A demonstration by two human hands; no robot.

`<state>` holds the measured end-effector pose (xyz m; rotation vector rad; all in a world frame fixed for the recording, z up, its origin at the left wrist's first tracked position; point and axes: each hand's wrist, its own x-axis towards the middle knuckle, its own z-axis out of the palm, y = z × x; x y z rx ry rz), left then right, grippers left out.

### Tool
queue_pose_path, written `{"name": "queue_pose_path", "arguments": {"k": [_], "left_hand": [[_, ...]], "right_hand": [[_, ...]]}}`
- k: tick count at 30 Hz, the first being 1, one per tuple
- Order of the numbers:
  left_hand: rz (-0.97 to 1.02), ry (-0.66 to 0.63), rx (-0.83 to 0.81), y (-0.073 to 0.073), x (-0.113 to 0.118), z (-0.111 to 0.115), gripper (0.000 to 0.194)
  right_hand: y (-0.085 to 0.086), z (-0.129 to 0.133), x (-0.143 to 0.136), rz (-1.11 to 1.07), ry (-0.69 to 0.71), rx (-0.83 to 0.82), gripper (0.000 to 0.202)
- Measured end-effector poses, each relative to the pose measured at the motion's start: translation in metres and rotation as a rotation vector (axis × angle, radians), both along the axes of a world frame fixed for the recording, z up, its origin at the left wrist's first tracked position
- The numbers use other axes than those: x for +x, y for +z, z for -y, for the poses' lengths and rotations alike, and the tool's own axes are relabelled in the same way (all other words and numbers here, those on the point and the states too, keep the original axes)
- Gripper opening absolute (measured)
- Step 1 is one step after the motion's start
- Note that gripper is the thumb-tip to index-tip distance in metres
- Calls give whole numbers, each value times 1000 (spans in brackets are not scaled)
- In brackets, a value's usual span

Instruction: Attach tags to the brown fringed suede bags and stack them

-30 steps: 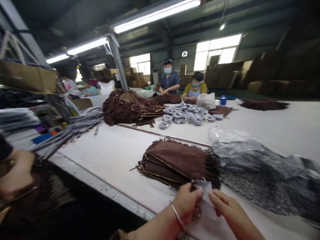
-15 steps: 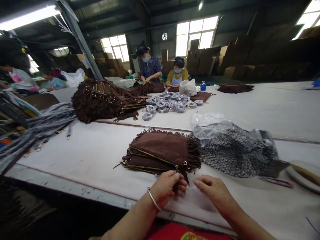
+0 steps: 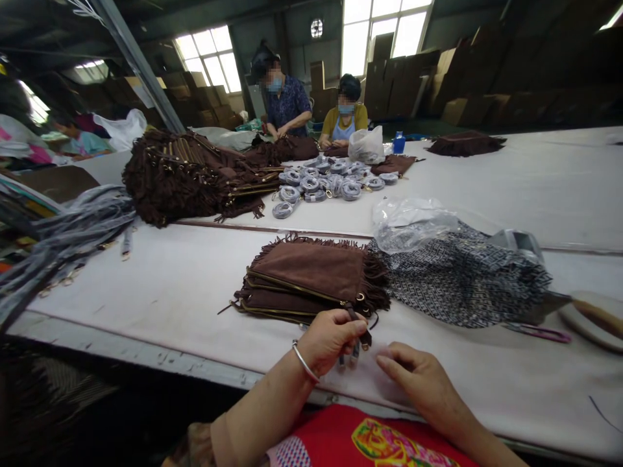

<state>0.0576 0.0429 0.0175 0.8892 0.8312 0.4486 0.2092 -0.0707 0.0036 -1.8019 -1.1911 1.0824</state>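
Note:
A stack of brown fringed zip bags lies in front of me, gold zips along the near side. At its near right corner, my left hand pinches a short brown strap between thumb and forefinger. The strap has a small gold-coloured metal piece near its lower end, and its upper end meets the bag by the zip corner. Greyish wrapped ends hang below the fingers. Just to the right, apart from the strap, my right hand has thumb and fingertips drawn together; whatever is between them is too small to make out.
Right of the bags lie a black-and-white patterned cloth, a clear plastic bag, pink-handled scissors and a tape roll. Beyond are coiled grey straps and a brown bag heap. Two co-workers work across the table.
My left hand has shifted slightly up, and the strap now shows between its thumb and forefinger. The right hand stays close by with little movement. The whole view has tilted a little downward.

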Motion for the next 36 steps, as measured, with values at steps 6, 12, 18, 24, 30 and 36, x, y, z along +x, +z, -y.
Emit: {"name": "queue_pose_path", "arguments": {"k": [6, 12, 18, 24, 30, 36], "left_hand": [[-37, 28, 55, -3, 6, 1, 39], [-74, 59, 127, -11, 8, 5, 38], [-86, 36, 125, -12, 4, 8, 35], [-159, 50, 170, -4, 0, 9, 35], [-153, 21, 84, -1, -12, 15, 47], [-240, 46, -2, -10, -21, 28, 32]], "right_hand": [[-1, -2, -2, -54, 31, -38, 30], [-11, -2, -1, -176, -21, -86, 33], [-18, 0, -4, -364, -107, -117, 38], [-17, -7, -13, -497, -119, -76, 36], [-12, -25, -23, -558, -167, -25, 36], [-18, -33, -31, -589, -213, -1, 40]]}}
